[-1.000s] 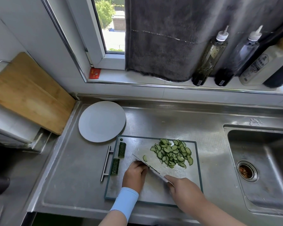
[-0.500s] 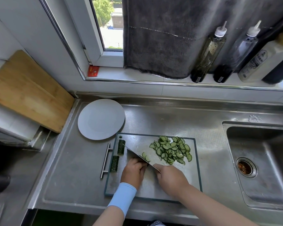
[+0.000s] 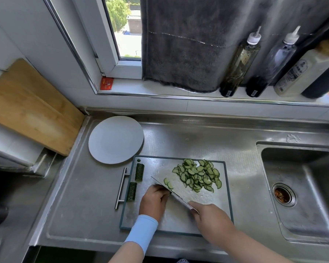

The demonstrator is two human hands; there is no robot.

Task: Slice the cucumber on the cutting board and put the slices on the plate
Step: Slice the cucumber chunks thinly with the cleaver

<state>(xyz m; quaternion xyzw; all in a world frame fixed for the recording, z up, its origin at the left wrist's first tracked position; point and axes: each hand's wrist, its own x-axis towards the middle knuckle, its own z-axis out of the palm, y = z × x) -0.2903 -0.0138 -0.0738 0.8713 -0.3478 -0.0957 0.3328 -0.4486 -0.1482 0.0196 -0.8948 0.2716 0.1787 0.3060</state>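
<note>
Our left hand (image 3: 154, 200) curls over the hidden cucumber, left of centre on the board (image 3: 176, 222); our right hand (image 3: 211, 219) grips the knife (image 3: 176, 195). We let knuckles guide the blade, cutting thin like the slices (image 3: 198, 175) back-right.

Cutting board (image 3: 154, 166): pale grey face, dark teal border.
Cucumber slices (image 3: 198, 174): light green flesh, dark green rind edge.
Cucumber end pieces (image 3: 139, 172): dark green, mottled.
Plate (image 3: 115, 139): uniform pale grey-white.
Knife (image 3: 171, 192): silver blade.
Counter (image 3: 179, 141): silver steel, with a finely dotted band behind the cutting board.
Wooden board (image 3: 32, 109): honey-brown, streaked grain.
Towel (image 3: 188, 44): dark grey, with one thin pale stitched line.
Sleeve (image 3: 141, 237): light blue.
Packet (image 3: 106, 83): red.
Oil bottle (image 3: 239, 61): olive tint, white cap.
Sauce bottle (image 3: 270, 63): dark contents, white cap.
</note>
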